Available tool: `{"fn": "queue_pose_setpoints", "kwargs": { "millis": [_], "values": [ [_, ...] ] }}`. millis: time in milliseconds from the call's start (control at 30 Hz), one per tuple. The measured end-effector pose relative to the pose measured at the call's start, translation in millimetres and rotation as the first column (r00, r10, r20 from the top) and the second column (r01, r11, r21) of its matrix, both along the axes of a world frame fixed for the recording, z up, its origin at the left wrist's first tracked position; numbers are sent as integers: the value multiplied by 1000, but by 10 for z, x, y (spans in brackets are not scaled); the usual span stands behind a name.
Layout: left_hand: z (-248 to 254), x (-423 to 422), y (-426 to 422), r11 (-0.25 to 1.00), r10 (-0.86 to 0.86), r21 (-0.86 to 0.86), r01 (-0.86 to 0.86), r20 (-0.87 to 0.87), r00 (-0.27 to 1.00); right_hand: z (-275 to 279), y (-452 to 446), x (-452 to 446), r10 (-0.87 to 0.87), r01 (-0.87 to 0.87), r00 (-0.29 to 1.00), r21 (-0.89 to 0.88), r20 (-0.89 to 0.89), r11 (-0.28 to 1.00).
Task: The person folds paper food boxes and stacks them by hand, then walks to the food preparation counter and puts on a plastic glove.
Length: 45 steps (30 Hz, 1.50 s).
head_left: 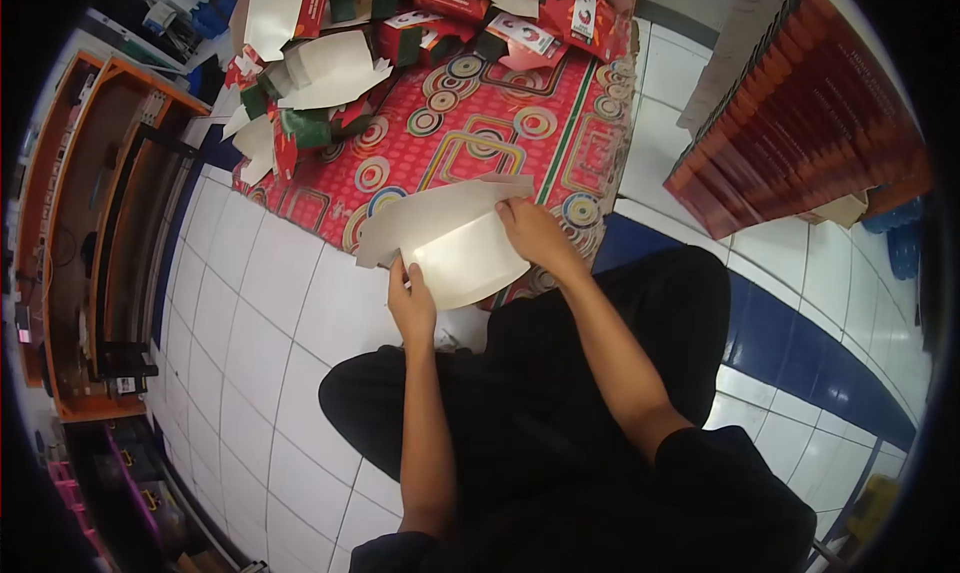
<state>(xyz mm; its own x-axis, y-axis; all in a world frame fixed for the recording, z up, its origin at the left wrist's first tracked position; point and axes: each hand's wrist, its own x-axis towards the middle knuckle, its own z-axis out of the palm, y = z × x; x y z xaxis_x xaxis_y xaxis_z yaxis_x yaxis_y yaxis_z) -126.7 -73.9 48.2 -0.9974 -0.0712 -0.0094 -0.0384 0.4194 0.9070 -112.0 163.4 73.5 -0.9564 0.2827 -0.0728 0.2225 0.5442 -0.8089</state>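
Observation:
Between my two hands is an unfolded cardboard box (pixel 455 258), its plain whitish inner side facing up and its flaps spread. My left hand (pixel 410 298) grips its lower left edge, thumb on top. At the upper right edge, my right hand (pixel 540 235) pinches the card with the thumb on the inner face. The fingers under the card are hidden. Beneath and beyond it lies a red patterned mat (pixel 400 163). A pile of red, green and white cartons (pixel 430 28) covers the mat's far end, some with their pale insides showing.
To the right stands a stack of red printed cardboard (pixel 800 113). An orange shelf unit (pixel 90 233) lines the left side. White floor tiles (pixel 250 343) with a blue tile strip (pixel 790 343) surround the mat. My crossed legs (pixel 520 393) are just below the hands.

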Motion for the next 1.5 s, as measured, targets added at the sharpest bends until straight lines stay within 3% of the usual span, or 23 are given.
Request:
{"fn": "queue_pose_setpoints", "kwargs": {
  "millis": [100,167,233,300,367,400,467,500,567,600,667,700,800,900,967,1100,1200,1267,1333,1367,1433,1467,1500],
  "values": [
    [10,-19,33,999,33,-27,-32,10,999,4,-70,20,-78,78,997,-3,-24,997],
    [-28,-46,36,998,53,-21,-53,1,999,42,-64,39,-75,118,979,227,-188,967],
    [25,-27,33,988,71,-135,-75,-29,997,24,136,7,-57,94,987,258,-148,961],
    [94,-15,30,983,134,-129,-128,36,990,-105,604,-161,-147,142,989,-270,1,952],
    [-26,-49,5,981,165,-101,-164,-1,986,-133,961,-398,-368,374,919,-607,141,701],
    [-16,-75,45,973,224,-59,-222,27,974,-171,1095,-640,-318,341,937,-567,143,750],
    [56,-68,46,967,149,-198,-159,-64,987,-433,1313,-1096,-499,457,824,-836,269,303],
    [73,-66,60,967,184,-172,-190,-46,982,-589,1481,-1358,-479,457,837,-821,266,343],
    [138,-90,119,976,173,-134,-170,13,985,-955,1944,-1953,-375,503,810,-863,451,48],
    [188,-90,156,975,200,-113,-192,57,978,-1174,2277,-2207,-287,453,866,-886,410,103],
    [200,-98,187,974,212,-98,-206,62,975,-1061,2319,-2549,-474,534,781,-828,408,168],
    [199,-114,191,978,194,-90,-189,59,979,-1134,2518,-2765,-446,495,784,-869,432,27],
    [230,-171,206,976,205,-90,-198,75,976,-1173,2825,-3166,-480,340,850,-922,217,186],
    [211,-177,244,979,199,-65,-194,77,977,-458,2492,-3048,-634,220,772,-955,46,199],
    [185,-190,237,979,199,-64,-196,55,978,162,2025,-2595,-635,132,753,-905,-173,404],
    [184,-135,235,982,183,-50,-181,56,981,864,1249,-1739,-186,-111,905,-634,-383,766],
    [190,-100,198,980,192,-55,-191,22,981,525,1376,-1641,-31,-6,987,-232,-155,973],
    [169,-88,171,976,203,-77,-204,-26,979,-244,1697,-1863,-135,116,987,-199,-86,973],
    [171,-84,119,967,229,-119,-226,15,973,-949,1812,-2055,-115,115,990,-13,-81,993],
    [184,-97,86,965,233,-124,-230,3,973,-1229,1819,-2125,-113,111,989,-22,-91,994],
    [185,-116,35,953,291,-99,-285,58,955,-1537,1724,-2204,215,-194,976,303,-38,933],
    [147,-133,21,951,296,-108,-289,60,953,-1568,1692,-2221,219,-200,975,295,-35,934],
    [91,-166,12,947,312,-94,-308,28,950,-1469,1587,-2188,191,-170,982,445,-2,879]
  ]
}}
